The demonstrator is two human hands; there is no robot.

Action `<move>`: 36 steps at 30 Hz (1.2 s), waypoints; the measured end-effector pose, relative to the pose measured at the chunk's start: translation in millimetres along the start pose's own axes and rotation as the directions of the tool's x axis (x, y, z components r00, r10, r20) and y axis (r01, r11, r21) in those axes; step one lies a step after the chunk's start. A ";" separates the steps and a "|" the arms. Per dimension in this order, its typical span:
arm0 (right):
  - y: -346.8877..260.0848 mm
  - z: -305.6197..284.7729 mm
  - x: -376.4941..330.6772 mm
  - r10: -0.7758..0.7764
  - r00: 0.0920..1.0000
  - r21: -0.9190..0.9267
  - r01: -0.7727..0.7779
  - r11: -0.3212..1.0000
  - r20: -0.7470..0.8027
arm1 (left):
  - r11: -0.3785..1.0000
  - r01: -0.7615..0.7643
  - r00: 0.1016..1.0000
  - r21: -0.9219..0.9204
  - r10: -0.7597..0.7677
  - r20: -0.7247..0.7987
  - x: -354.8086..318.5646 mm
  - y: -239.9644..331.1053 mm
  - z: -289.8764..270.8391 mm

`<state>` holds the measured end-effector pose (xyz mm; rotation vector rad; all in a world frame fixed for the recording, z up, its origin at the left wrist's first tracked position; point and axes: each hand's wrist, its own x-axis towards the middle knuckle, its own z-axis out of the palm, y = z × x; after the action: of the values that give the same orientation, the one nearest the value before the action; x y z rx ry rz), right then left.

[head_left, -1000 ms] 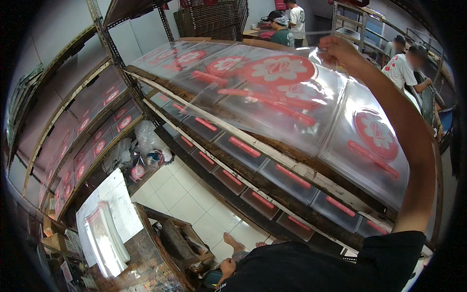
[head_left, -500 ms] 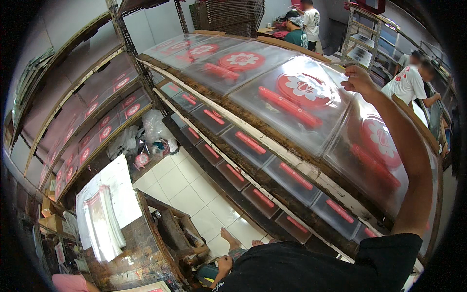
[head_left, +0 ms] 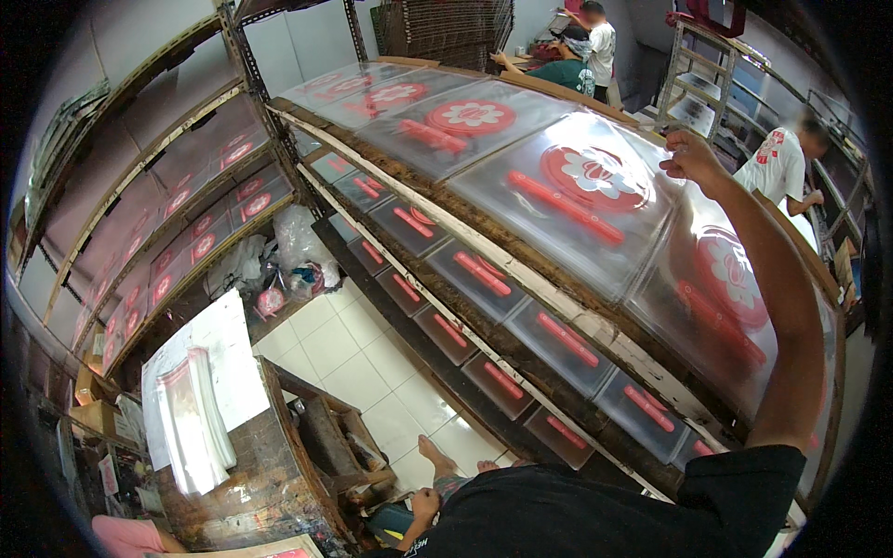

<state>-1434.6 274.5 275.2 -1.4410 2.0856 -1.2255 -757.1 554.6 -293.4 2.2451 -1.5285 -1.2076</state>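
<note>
Metal shelving [head_left: 279, 121] fills this workshop on two sides, and each level carries clear plastic sheets printed with red flower circles and red bars. White tiles [head_left: 372, 372] cover the floor between the racks.

On the top level of the long rack the sheets lie side by side, tilted toward the person. The right arm goes up and far across this level. The right hand [head_left: 690, 156] is at the far edge of one clear sheet [head_left: 577, 186], the one with a big red round flower and a long red bar. The fingers [head_left: 674, 147] are bent and closed together in a pinch at the sheet's upper right corner, so the hand seems to grip the thin plastic there. The sheet itself rests flat on the top level, between a similar sheet [head_left: 465, 121] on its left and another sheet [head_left: 735, 288] on its right, which lies partly under the forearm.

The left hand [head_left: 425, 504] shows small at the lower edge, near the black shirt and just above a bare foot [head_left: 437, 456]. Its fingers are too small to tell if they are open or closed.

At the lower left stands a wooden worktable [head_left: 270, 484] with a pile of clear bags [head_left: 191, 418] on white paper. Other persons in white shirts [head_left: 777, 167] work in the background.
</note>
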 end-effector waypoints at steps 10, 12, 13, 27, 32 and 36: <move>9.7 -10.3 18.0 -0.414 0.901 -0.664 0.232 0.710 -0.128 | 0.999 0.015 1.000 -0.030 -0.015 0.002 -4.5 2.6 -2.1; -2.5 -16.5 18.6 -0.466 0.877 -0.666 0.277 0.692 -0.119 | 0.999 -0.029 0.999 -0.018 0.028 -0.022 -7.1 2.3 -0.4; -19.0 -9.7 15.5 -0.463 0.872 -0.685 0.243 0.687 -0.156 | 0.999 -0.019 1.000 -0.036 0.018 -0.014 -9.4 2.0 -1.3; -263.2 131.6 -78.6 -0.809 0.443 -0.373 0.877 0.302 0.386 | 0.993 -0.115 0.991 -0.034 0.112 -0.076 15.6 -42.1 30.4; -346.9 220.0 -191.9 -0.785 -0.053 -0.006 0.997 -0.072 0.618 | 0.985 -0.090 0.979 -0.150 0.060 -0.193 8.8 8.3 16.4; -380.7 282.8 -262.4 -0.648 -0.316 0.207 0.948 -0.241 0.693 | 0.958 0.019 0.970 -0.287 -0.087 -0.226 -7.1 25.9 1.0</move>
<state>-902.1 327.4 361.4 -3.3977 0.2208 -0.0581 -777.0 549.0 -276.3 2.1592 -1.1358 -1.0492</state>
